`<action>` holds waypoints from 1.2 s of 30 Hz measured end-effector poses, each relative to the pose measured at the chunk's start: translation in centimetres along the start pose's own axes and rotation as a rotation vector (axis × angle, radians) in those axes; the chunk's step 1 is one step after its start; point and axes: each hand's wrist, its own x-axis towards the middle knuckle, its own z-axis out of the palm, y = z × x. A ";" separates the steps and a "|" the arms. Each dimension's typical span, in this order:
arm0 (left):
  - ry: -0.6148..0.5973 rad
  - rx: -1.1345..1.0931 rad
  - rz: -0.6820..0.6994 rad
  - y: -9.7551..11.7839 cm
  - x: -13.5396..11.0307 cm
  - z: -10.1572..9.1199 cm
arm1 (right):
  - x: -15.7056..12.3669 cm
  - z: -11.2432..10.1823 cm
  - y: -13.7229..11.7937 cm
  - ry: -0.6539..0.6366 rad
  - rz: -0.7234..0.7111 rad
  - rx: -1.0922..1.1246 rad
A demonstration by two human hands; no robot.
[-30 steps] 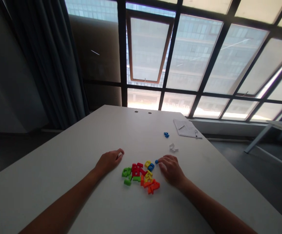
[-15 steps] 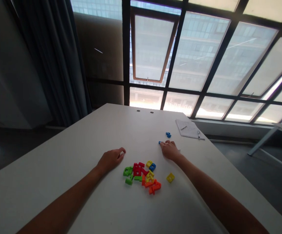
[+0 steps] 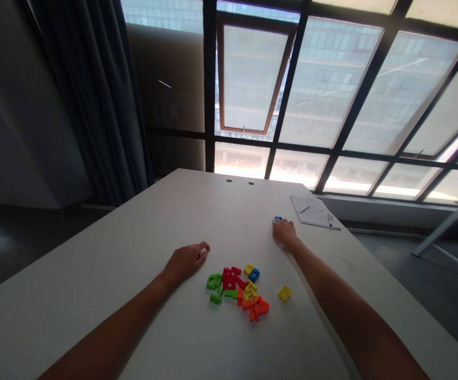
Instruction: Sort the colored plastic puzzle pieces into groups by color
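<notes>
My left hand rests on the white table, fingers curled in against the thumb, just left of a small pile of green, red, yellow, blue and orange plastic pieces. One yellow piece lies apart to the pile's right. My right hand is stretched out far across the table, fingers closed and pressed down beside a blue piece at its fingertips. What lies under the palm is hidden.
A sheet of paper with a pen lies near the table's far right edge. Two small holes mark the far edge. A dark curtain hangs at the left; another table's legs stand at the right.
My right hand left the pile with a blue piece at its fingertips and reached outward to the far blue piece. A yellow piece now lies bare beside the pile. My left hand stayed put.
</notes>
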 end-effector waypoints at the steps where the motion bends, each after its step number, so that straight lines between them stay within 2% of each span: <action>1: 0.000 -0.001 -0.002 0.0 0.0 0.0 | -0.2 -0.2 -0.3 0.031 -0.004 0.017; 3: 0.001 -0.004 -0.007 -0.1 0.0 0.1 | -1.0 -0.7 -1.1 0.085 -0.034 0.059; 6: 0.004 -0.003 -0.002 -0.1 0.0 0.1 | -3.3 -1.1 -2.5 0.101 -0.157 0.128; 9: 0.017 0.001 0.007 -0.2 0.0 0.2 | -6.8 -0.8 -3.8 0.094 -0.325 0.216; 11: 0.024 0.003 0.008 -0.2 0.0 0.3 | -9.5 -0.4 -4.4 0.121 -0.435 0.351; 15: 0.027 0.017 0.009 -0.2 0.1 0.4 | -13.9 0.0 -5.1 0.105 -0.516 0.405; 18: 0.030 0.029 0.007 -0.2 0.1 0.5 | -15.6 -0.4 -5.2 0.072 -0.533 0.351; 23: 0.027 0.037 0.006 -0.2 0.2 0.5 | -16.4 -1.4 -5.2 0.063 -0.536 0.281; 29: 0.009 0.036 -0.003 -0.1 0.2 0.3 | -16.2 -1.4 -5.4 0.072 -0.514 0.253; 33: 0.017 0.037 0.001 -0.2 0.2 0.4 | -15.1 -1.5 -4.9 0.070 -0.491 0.181; 36: 0.020 0.041 0.005 -0.2 0.2 0.5 | -13.3 -1.4 -4.3 0.100 -0.421 0.090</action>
